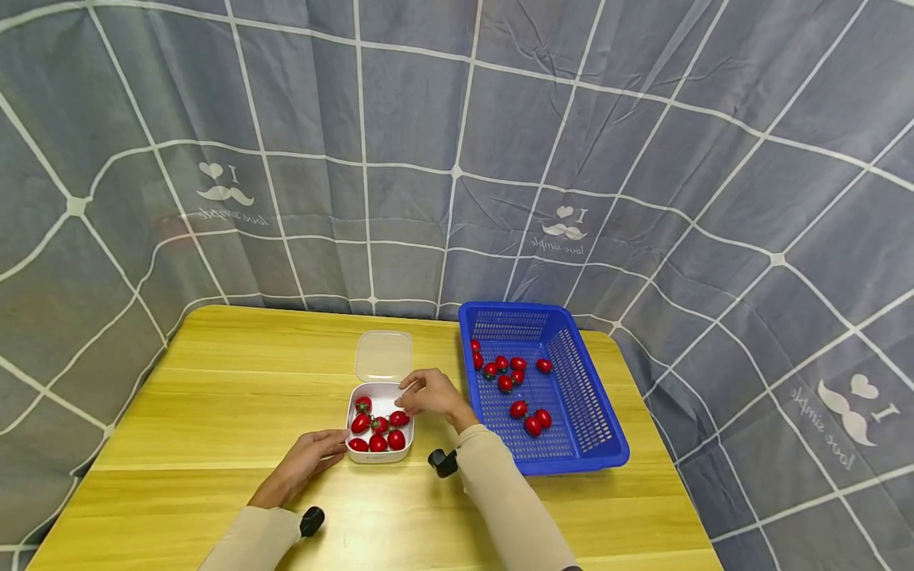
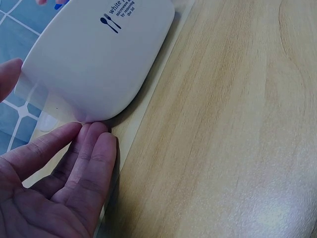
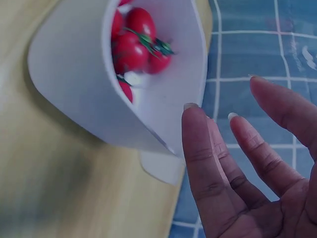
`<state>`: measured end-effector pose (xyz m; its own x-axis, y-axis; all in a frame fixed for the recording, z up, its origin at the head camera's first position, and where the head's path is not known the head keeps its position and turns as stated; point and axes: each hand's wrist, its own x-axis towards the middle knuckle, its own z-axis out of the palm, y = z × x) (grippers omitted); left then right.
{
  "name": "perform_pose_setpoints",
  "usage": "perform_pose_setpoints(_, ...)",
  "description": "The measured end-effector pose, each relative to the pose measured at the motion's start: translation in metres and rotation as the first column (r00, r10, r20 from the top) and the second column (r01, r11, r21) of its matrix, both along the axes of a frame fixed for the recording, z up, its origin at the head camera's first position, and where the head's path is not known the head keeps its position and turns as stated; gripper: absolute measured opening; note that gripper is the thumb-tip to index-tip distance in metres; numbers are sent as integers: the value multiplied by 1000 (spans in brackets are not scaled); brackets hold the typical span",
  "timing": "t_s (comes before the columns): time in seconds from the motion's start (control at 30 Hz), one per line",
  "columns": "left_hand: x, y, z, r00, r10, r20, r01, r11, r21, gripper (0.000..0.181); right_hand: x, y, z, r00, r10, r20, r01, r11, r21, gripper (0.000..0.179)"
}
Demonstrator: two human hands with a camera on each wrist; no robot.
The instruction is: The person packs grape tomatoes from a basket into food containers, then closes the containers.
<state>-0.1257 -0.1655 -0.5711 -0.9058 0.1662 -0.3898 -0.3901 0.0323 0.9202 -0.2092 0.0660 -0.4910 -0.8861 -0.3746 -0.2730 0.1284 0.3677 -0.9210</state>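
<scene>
A white square container (image 1: 374, 457) holds several small red tomatoes (image 1: 378, 442), a few with green stems. At its left side is my left hand (image 1: 309, 460); the fingertips (image 2: 99, 140) meet the lower wall with fingers fairly straight, and the thumb (image 2: 9, 77) lies near the rim. Over the container's right rim my right hand (image 1: 432, 394) hovers. In the right wrist view its fingers (image 3: 200, 158) are spread and relaxed with nothing between them, close beside the wall.
A blue perforated basket (image 1: 587, 463) with several more tomatoes (image 1: 505, 384) stands to the right. Behind the container lies a translucent lid (image 1: 384, 355). The wooden table (image 1: 236, 396) ends at a grey checked curtain (image 1: 407, 198) at the back.
</scene>
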Motion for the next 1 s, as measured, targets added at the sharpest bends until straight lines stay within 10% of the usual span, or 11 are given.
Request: perform_pose_setpoints(1.0, 1, 0, 2, 1000, -11, -3, 11, 1000, 5, 59, -29, 116, 30, 998, -54, 29, 59, 973, -222, 38)
